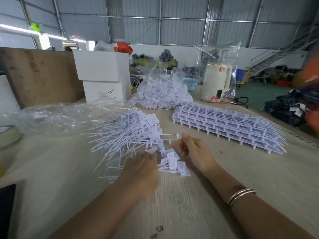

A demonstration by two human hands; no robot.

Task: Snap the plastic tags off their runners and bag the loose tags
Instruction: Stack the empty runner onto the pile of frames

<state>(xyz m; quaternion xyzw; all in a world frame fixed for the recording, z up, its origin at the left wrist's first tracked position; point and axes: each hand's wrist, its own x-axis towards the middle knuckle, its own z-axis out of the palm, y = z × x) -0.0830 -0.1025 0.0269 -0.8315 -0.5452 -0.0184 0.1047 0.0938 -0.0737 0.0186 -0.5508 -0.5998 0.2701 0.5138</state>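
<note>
Two bare hands are seen from above, near the middle of a pale wood-grain tabletop [198, 204]. The left hand [143, 167] is laid palm down on a small fan of loose white plastic tags [174, 163], flat rectangular heads on thin stems; its fingers are curled over the stems, though the grip is blurred and partly hidden. The right hand [193, 150], with thin metal bangles [240, 195] on its wrist, hovers just beside the same fan with relaxed, slightly bent fingers, and nothing is held in it.

Just beyond the hands a large untidy heap of loose white tags [127, 133] is spread out, stems pointing left. To the right, apart from the heap, a neat stack of white moulded runner frames [227, 125] with tags attached is waiting. Farther back a clear plastic bag filled with tags [162, 94] is standing, and a crumpled, mostly empty clear plastic bag [57, 114] is lying to the left. White cardboard boxes [103, 78], a cream electric kettle [215, 81] and a roll of tape [8, 135] are placed around the edges.

The step in hand is judged to be gathering: snapped tags are being collected into a bundle for bagging. For the next move, the stems would need to be aligned, the bundle grasped firmly with both hands, and the empty bag's mouth opened.
</note>
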